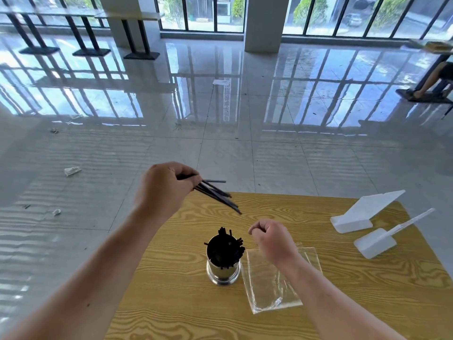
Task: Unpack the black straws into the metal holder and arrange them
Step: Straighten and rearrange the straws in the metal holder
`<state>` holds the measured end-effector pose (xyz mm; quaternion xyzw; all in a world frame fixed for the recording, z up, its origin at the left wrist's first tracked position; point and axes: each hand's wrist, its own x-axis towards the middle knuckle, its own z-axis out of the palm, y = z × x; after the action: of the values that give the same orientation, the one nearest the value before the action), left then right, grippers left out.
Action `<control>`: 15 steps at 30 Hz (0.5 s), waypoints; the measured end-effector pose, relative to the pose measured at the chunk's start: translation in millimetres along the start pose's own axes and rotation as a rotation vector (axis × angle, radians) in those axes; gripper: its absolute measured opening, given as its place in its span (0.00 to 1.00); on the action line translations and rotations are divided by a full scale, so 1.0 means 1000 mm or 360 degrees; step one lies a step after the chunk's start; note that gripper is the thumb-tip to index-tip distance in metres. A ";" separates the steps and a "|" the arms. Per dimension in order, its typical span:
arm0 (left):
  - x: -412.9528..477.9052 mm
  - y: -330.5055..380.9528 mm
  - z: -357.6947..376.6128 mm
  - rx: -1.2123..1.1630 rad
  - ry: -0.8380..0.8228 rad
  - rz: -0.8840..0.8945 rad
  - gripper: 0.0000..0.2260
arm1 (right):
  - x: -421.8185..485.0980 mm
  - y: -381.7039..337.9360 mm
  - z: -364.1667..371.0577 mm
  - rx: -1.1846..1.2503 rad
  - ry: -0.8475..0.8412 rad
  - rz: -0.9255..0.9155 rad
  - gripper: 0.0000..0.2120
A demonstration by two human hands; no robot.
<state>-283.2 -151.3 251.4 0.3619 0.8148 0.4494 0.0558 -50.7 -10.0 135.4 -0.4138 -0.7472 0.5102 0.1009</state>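
A shiny metal holder [222, 274] stands upright on the wooden table [318, 303], with several black straws [226, 246] sticking out of its top. My left hand [163, 190] is raised above and behind the holder, gripping a loose bunch of black straws [215, 193] that slant down to the right. My right hand [270, 240] hovers just right of the holder, fingers curled into a loose fist with nothing visible in it. An empty clear plastic bag [272, 290] lies flat on the table under my right wrist.
Two white plastic stands [360, 214] [376, 242] rest at the table's right side. Beyond the table lies a glossy tiled floor with paper scraps [72, 171]. A seated person's leg [427, 83] shows at far right.
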 end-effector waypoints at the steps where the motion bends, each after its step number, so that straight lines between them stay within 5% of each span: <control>1: 0.000 -0.001 0.001 -0.0108 0.0061 -0.0039 0.05 | -0.001 -0.005 -0.001 0.0068 -0.0059 0.0003 0.12; 4: -0.006 -0.002 0.010 -0.0460 0.0179 -0.0164 0.05 | -0.005 -0.026 -0.001 0.0464 -0.0557 0.0089 0.12; 7: -0.015 -0.003 0.022 -0.0932 0.0164 -0.0409 0.06 | -0.005 -0.044 0.002 0.0992 -0.0996 0.0213 0.29; 12: -0.037 -0.004 0.044 -0.1486 -0.0059 -0.0909 0.06 | 0.003 -0.069 -0.005 0.1704 -0.0809 0.0187 0.45; 15: -0.050 -0.014 0.057 -0.1707 -0.0150 -0.1185 0.05 | 0.010 -0.075 -0.012 0.1845 -0.0522 0.0296 0.28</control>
<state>-230.7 -148.4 194.9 -0.0031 0.5452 0.7278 0.4160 -88.7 -5.0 201.4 -0.2712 -0.3143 0.8976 0.1484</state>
